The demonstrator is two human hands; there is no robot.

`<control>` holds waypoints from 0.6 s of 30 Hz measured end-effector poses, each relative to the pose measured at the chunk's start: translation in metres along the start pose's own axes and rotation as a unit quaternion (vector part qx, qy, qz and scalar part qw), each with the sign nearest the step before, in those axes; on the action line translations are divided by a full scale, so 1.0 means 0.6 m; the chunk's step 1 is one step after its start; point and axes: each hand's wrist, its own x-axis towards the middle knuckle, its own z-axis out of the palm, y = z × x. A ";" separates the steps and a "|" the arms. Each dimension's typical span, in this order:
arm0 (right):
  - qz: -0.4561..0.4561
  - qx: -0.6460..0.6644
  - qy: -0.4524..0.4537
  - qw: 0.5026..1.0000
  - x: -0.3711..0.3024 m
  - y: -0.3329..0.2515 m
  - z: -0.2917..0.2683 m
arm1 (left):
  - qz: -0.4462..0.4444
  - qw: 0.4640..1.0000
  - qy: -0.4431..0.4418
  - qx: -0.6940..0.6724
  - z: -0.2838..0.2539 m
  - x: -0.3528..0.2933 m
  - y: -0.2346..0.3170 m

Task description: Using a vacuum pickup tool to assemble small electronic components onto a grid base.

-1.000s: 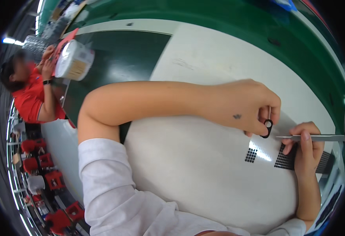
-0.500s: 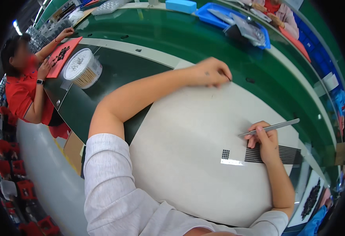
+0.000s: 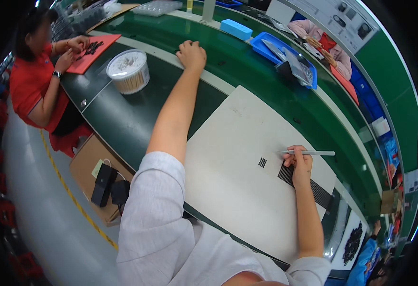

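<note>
Dark green work bench: a broad off-white flat board lies on it, carrying a long black gridded strip and, just beside the strip's end, a small black gridded patch. Left of the board stand further items — a round clear plastic tub of white-tipped sticks, upright, and a flat red sheet bearing small black pieces. Beyond the board, on the bench's green far section, lie a shallow blue plastic tray and a light-blue oblong box.

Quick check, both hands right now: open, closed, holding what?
Left hand: fingers partly curled; whether it holds anything cannot be told.
Right hand: closed on silver tweezers.
</note>
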 end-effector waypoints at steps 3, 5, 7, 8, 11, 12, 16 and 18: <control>-0.003 0.048 0.013 0.999 -0.005 0.009 -0.001 | -0.076 0.994 -0.048 0.069 -0.011 0.017 -0.059; 0.005 0.037 -0.008 0.999 -0.006 0.013 -0.003 | -0.066 0.985 -0.134 0.091 -0.015 0.025 -0.067; 0.006 0.018 -0.026 0.999 -0.006 0.013 -0.011 | -0.072 0.976 -0.176 0.106 -0.011 0.039 -0.072; 0.011 0.019 -0.028 0.999 -0.002 0.012 -0.013 | -0.061 0.969 -0.203 0.129 -0.001 0.042 -0.072; 0.032 0.012 -0.029 0.999 -0.016 0.003 -0.016 | -0.050 0.953 -0.268 0.131 -0.009 0.042 -0.054; 0.032 0.016 -0.039 0.999 -0.015 0.000 -0.011 | -0.045 0.959 -0.242 0.140 -0.013 0.040 -0.066; 0.036 -0.018 -0.050 0.998 -0.007 0.005 -0.018 | -0.018 0.965 -0.242 0.099 0.004 0.037 -0.076; 0.046 -0.012 -0.039 0.998 -0.013 0.006 -0.027 | -0.007 0.968 -0.244 0.058 0.010 0.032 -0.057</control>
